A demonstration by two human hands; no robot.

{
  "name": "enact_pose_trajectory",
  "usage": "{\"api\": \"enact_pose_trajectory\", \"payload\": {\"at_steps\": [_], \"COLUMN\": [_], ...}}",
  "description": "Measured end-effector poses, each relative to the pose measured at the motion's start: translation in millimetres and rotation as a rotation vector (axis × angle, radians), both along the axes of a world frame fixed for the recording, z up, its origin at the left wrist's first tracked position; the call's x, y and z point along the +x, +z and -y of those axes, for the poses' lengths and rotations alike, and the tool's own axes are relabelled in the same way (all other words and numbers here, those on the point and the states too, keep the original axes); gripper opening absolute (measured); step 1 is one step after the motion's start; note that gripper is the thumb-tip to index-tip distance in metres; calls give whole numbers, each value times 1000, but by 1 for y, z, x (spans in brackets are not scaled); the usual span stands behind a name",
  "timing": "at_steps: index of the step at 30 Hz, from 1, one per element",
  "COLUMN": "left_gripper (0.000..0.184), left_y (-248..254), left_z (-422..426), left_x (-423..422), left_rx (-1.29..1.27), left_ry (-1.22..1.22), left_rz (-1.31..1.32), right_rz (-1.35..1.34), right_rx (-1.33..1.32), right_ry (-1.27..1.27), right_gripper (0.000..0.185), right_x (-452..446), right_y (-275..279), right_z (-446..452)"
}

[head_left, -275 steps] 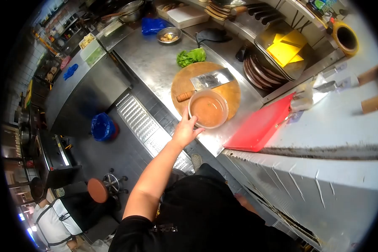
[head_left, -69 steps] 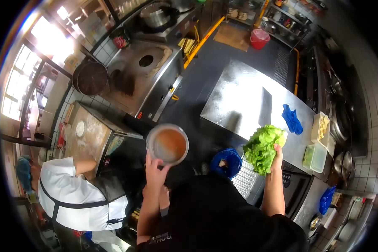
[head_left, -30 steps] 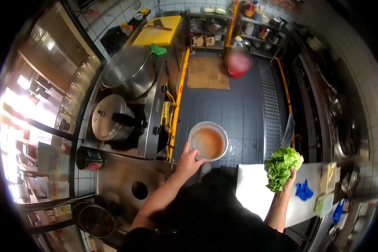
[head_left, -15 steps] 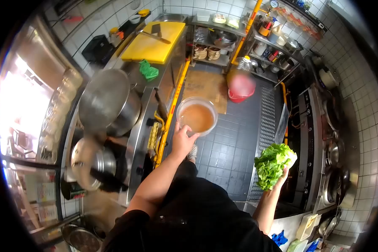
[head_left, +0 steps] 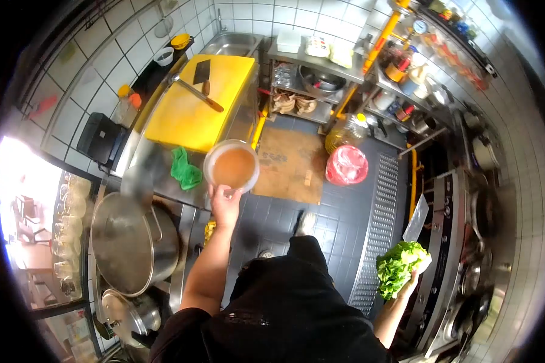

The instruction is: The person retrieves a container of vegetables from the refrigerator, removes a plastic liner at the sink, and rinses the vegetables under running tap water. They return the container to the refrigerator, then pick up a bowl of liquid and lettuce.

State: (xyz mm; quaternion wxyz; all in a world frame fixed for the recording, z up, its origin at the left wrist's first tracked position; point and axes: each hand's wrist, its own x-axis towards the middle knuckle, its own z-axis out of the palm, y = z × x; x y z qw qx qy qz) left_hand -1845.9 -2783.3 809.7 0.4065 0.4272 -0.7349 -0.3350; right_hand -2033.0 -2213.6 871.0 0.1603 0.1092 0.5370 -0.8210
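My left hand (head_left: pixel 225 207) grips the near rim of a round clear container (head_left: pixel 233 166) with brownish-orange liquid inside. The container is held beside the near corner of a thick yellow cutting board (head_left: pixel 200 103), close to a green cloth (head_left: pixel 185 169). Out to the right, my right hand (head_left: pixel 409 285) is closed around a head of green leafy lettuce (head_left: pixel 398 266). A cleaver blade (head_left: pixel 416 219) sticks up just beyond the lettuce; its handle is hidden. On the board lie a dark-bladed cleaver (head_left: pixel 202 72) and a long tool with a wooden handle (head_left: pixel 197 94).
A large steel pot (head_left: pixel 133 242) and a lidded pot (head_left: pixel 130 311) stand at the left. Ahead are a sink (head_left: pixel 231 43), a brown floor mat (head_left: pixel 289 164), a red bin (head_left: pixel 347 165) and an oil bottle (head_left: pixel 345 134). Stoves (head_left: pixel 445 242) line the right side.
The view has moved forward, bringing the yellow board, sink and shelves nearer. The container has shifted left in view, near the board's corner. Both hands still hold the same things.
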Motion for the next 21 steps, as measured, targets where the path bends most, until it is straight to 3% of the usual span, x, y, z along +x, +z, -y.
{"api": "enact_pose_trajectory", "payload": {"at_steps": [2,8,11,13,15,18,19,21], "left_gripper": [33,37,40,38,37,35,35,34], "left_y": [-20,-3,-21,-31,-24,-17,-29,-45], "left_z": [34,101,140,165,182,215,231,256], "left_x": [-26,-80,-95,-93,-104,-113,-109,-97], "left_rx": [-233,17,201,225,65,133,-16,205], "left_ry": [133,397,561,600,730,785,820,870], "left_rz": [37,82,42,237,152,-42,97,60], "right_rz": [23,-4,-43,-149,-156,-284,-244,-192], "right_rx": [11,98,129,135,160,287,348,420], "right_ry": [37,362,643,826,982,1023,1099,1235], "right_gripper": [84,92,95,89,82,69,67,64], "right_x": [-71,-288,-358,-384,-418,-460,-455,-437], "right_y": [-21,-15,36,60,61,36,42,44], "right_z": [17,171,300,386,462,574,615,685]}}
